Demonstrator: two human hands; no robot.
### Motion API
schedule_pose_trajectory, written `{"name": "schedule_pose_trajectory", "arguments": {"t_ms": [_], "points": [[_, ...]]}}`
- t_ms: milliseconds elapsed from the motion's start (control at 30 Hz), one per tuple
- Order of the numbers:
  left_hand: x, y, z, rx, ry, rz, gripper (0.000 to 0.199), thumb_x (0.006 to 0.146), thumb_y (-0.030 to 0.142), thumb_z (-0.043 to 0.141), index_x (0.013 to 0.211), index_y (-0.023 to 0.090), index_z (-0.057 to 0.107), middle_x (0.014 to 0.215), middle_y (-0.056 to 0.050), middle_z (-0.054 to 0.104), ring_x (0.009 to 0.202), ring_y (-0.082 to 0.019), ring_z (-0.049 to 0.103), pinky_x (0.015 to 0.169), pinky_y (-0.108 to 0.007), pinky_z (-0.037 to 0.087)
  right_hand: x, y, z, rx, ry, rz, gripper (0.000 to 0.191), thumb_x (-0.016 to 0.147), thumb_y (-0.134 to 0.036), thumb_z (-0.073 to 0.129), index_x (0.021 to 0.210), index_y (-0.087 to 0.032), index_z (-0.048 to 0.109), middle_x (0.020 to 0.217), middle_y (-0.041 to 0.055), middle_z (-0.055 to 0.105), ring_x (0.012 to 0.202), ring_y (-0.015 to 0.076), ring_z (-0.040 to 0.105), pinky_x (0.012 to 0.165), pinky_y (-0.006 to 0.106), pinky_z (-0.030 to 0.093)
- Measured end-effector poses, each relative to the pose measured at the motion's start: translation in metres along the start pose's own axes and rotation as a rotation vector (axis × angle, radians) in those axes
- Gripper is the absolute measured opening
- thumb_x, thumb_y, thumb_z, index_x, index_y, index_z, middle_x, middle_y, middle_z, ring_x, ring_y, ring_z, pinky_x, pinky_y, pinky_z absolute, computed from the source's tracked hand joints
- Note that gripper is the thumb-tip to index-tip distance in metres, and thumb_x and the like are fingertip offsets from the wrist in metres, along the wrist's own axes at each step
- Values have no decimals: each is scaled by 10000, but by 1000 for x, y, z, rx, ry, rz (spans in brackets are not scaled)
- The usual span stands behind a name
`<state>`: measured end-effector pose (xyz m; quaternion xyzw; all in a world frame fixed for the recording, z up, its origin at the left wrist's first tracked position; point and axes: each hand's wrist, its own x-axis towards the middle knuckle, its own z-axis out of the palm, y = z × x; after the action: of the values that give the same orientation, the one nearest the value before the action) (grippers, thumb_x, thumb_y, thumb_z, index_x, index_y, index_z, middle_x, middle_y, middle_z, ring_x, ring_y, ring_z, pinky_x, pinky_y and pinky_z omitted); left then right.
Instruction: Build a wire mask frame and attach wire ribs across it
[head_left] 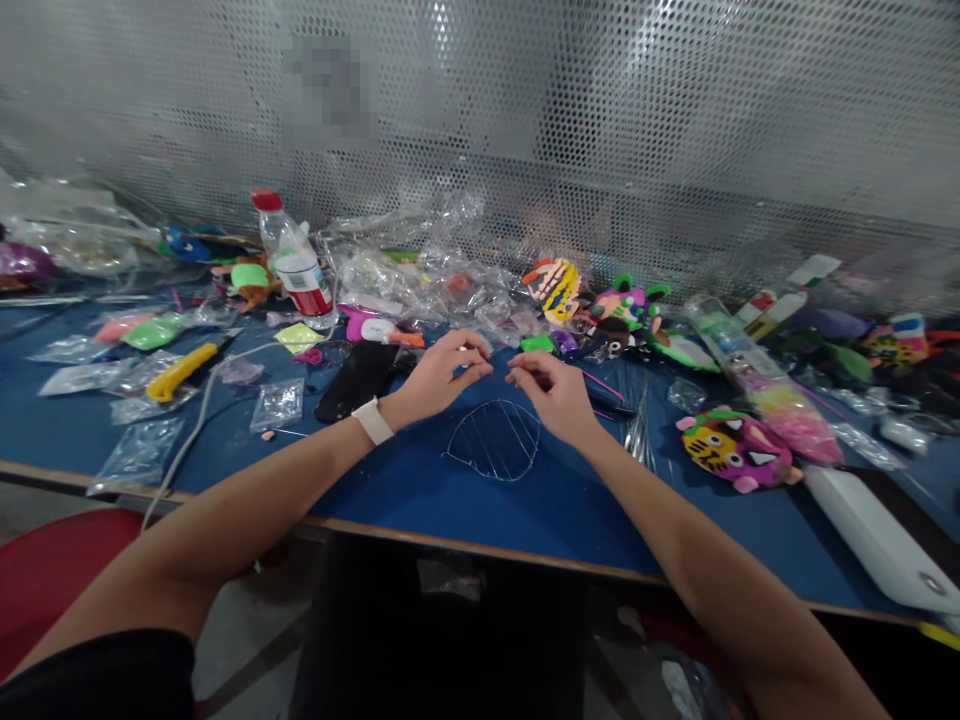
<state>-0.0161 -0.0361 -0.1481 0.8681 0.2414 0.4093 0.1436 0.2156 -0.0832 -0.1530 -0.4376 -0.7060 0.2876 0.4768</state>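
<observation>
My left hand (448,375), with a white band on its wrist, is raised over the middle of the blue table (420,500). Its thumb and fingertips are pinched together. Opposite it, my right hand (553,395) makes a similar pinch, a small gap away. Whatever thin thing the fingertips may hold is too small to make out. Just below the hands lies a leaf-shaped wire frame (495,474), with several thin strands running across its inside. A black phone (355,382) rests beside my left wrist. Right of my right hand is a bundle of thin wires (637,425).
On the left are a yellow utility knife (184,371), small plastic bags (139,452) and a red-capped bottle (300,270). Crumpled plastic and colourful clay figures line the back. A tiger-faced clay figure (739,450) and a white device (874,540) lie on the right.
</observation>
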Motion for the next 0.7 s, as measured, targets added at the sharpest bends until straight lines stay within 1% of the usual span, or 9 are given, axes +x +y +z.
{"name": "schedule_pose_trajectory", "arguments": {"t_ms": [67,167,233,333,400,500,533,600,700], "points": [[-1,0,2,29,-42,39,205,1073,313,610,932,212,720,1138,-92,707,1110,-235,652,1028,-461,543,-3,0,2,-126,-88,-61,156,990,-335,638,1052,-230,734,961,54,802,867,219,753,800,362,583],[-2,0,4,62,-92,63,214,1080,314,590,926,206,691,1134,-99,696,1112,-241,643,1029,-466,527,-6,0,6,-221,-194,-110,168,997,-320,628,1076,-229,745,941,50,800,843,220,740,789,353,569],[-2,1,4,84,-105,54,252,1088,319,564,900,198,680,1138,-105,691,1110,-245,640,1026,-468,523,-7,-2,6,-252,-194,-106,185,1005,-311,605,1080,-224,750,907,44,792,797,210,726,765,340,552],[0,-2,1,126,-65,1,326,1085,314,534,810,190,658,1124,-108,684,1088,-245,636,1020,-471,526,-6,-10,-4,-290,-221,-71,192,975,-304,625,1073,-213,763,817,26,768,694,185,683,720,326,521],[1,-7,-1,161,-35,-68,349,1059,290,545,737,191,636,1070,-98,685,1045,-239,641,999,-463,534,-5,-19,-13,-271,-346,-19,275,932,-291,664,1183,-203,737,759,5,753,642,169,655,678,313,501],[-1,-19,0,220,-28,-176,362,992,247,595,634,193,588,973,-77,689,918,-215,643,938,-443,543,-7,-30,-25,-232,-626,83,546,856,-209,689,1395,-195,598,707,-35,735,600,151,628,635,293,480],[-2,-24,1,238,-30,-202,375,973,242,609,603,192,565,949,-72,690,864,-202,634,912,-434,544,-7,-33,-27,-219,-702,111,546,839,-189,684,1377,-196,591,690,-45,725,582,145,616,618,288,471],[-5,-31,3,261,-28,-235,414,957,264,630,562,190,528,919,-65,688,776,-177,606,867,-417,542,-8,-36,-28,-218,-798,139,390,816,-167,670,1203,-205,649,677,-45,715,563,136,606,596,280,460],[-7,-39,5,268,-5,-262,485,969,362,657,540,193,506,879,-62,679,733,-169,581,837,-408,531,-8,-35,-26,-266,-839,127,129,795,-151,650,907,-212,669,709,-19,731,588,140,641,594,277,463]]}}
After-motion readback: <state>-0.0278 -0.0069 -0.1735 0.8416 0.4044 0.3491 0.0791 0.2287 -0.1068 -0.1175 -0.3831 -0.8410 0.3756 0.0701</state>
